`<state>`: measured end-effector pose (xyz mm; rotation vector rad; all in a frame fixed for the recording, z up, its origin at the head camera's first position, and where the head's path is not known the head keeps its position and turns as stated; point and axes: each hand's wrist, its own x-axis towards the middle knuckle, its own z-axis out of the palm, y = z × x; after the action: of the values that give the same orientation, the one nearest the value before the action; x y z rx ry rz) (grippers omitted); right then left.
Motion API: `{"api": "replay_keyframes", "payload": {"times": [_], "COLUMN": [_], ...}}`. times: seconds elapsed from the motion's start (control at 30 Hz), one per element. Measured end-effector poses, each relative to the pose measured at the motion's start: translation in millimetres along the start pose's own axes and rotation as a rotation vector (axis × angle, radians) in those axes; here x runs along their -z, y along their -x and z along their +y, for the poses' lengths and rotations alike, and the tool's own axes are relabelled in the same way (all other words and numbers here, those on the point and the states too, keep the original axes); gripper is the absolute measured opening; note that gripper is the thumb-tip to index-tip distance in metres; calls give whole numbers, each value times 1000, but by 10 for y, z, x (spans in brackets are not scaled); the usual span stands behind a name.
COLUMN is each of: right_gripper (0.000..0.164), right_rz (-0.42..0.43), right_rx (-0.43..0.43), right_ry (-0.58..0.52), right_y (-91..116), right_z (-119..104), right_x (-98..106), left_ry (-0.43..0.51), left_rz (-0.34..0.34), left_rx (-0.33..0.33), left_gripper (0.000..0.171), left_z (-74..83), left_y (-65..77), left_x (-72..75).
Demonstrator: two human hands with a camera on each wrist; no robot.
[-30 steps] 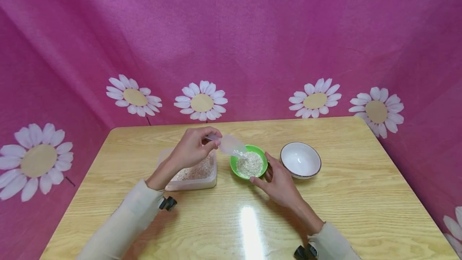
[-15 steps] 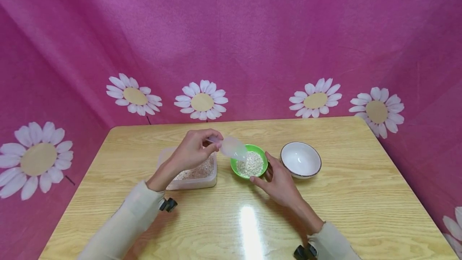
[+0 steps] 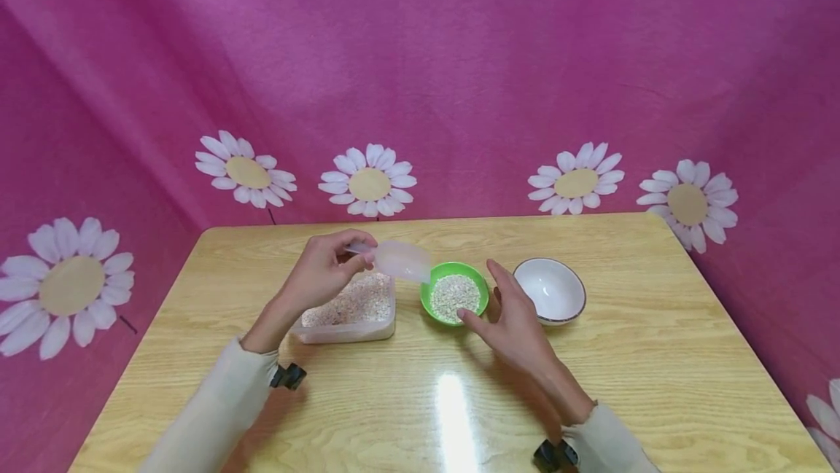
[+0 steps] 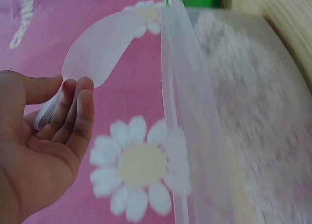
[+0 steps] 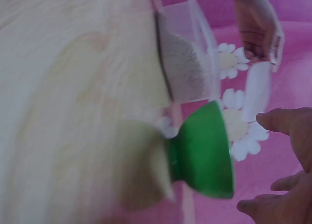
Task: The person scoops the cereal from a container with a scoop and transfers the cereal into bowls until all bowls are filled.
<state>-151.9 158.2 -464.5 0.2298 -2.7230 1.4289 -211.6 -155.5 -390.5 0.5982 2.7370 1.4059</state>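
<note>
My left hand [image 3: 324,272] pinches the handle of a translucent plastic scoop [image 3: 400,261], held level above the tub and to the left of the green bowl [image 3: 453,267]. In the left wrist view the scoop [image 4: 100,48] looks bare, its handle between thumb and fingers. Pale flakes like oats [image 3: 455,296] fill much of the green bowl, which stands on the table. My right hand [image 3: 518,327] is spread at the bowl's right side, holding nothing. In the right wrist view a gap shows between its fingers and the green bowl [image 5: 207,151].
A translucent rectangular tub [image 3: 354,333] of similar flakes stands below my left hand. To the right of the green bowl is a white bowl [image 3: 550,289] with a dark rim, close to my right fingers. A pink curtain with daisies [image 3: 420,79] hangs behind the wooden table [image 3: 367,415].
The scoop has moved left with my left hand, off the green bowl, and levelled from its tilt. My right hand has let go of the bowl's rim and shifted slightly right.
</note>
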Motion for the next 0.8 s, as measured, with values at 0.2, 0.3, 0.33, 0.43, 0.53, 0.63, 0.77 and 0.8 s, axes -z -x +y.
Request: {"api": "replay_keyframes", "payload": {"times": [0.2, 0.3, 0.33, 0.43, 0.53, 0.63, 0.77, 0.8], "right_gripper": [98, 99, 99, 98, 96, 95, 91, 91], "right_rz": [16, 5, 0, -15, -31, -54, -49, -49], "right_rx": [57, 63, 68, 85, 108, 137, 221, 237], "right_ry": [2, 16, 17, 13, 2, -13, -31, -38], "right_y": [-31, -41, -43, -58, -65, -70, -107, -114], "right_z": [-219, -305, -333, -402, -467, -517, -448, -431], "right_x": [-78, -147, -174, -267, -376, -503, -731, -778], "left_ry": [-39, -90, -104, -156, -199, -222, -230, -231], "left_rz": [75, 101, 104, 96, 75, 54, 31, 26], "left_rx": [54, 67, 72, 86, 97, 115, 140, 144], "left_gripper": [17, 16, 16, 14, 15, 17, 18, 17], "left_z": [-228, -349, -382, -469, -524, -563, -602, -609], "left_y": [254, 371, 408, 498, 571, 635, 698, 708], "left_x": [342, 486, 533, 654, 761, 843, 907, 916]}}
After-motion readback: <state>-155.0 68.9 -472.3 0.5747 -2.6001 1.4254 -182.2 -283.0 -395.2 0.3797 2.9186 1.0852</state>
